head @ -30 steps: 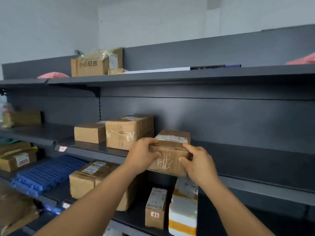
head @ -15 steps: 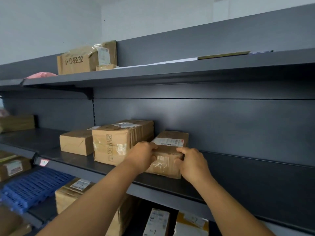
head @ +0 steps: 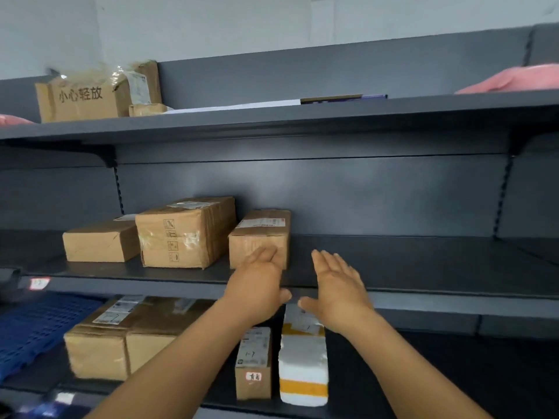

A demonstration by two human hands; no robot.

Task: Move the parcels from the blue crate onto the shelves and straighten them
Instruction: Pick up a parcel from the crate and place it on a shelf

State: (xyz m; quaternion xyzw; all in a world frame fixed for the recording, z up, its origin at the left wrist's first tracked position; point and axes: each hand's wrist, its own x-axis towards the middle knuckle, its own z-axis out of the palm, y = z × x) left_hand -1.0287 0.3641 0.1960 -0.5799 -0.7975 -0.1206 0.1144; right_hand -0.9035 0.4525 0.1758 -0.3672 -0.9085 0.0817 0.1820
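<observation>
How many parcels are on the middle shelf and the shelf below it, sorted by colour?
Brown cardboard parcels, middle shelf: 3: the left one, the taped one and the labelled one.
Brown cardboard parcels, lower shelf: 2: a large one and a small upright one.
White parcel with an orange band, lower shelf: 1.
Total: 6.

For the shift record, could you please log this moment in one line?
small parcel: on middle shelf | left hand: open, fingertips at parcel | right hand: open, empty
</observation>
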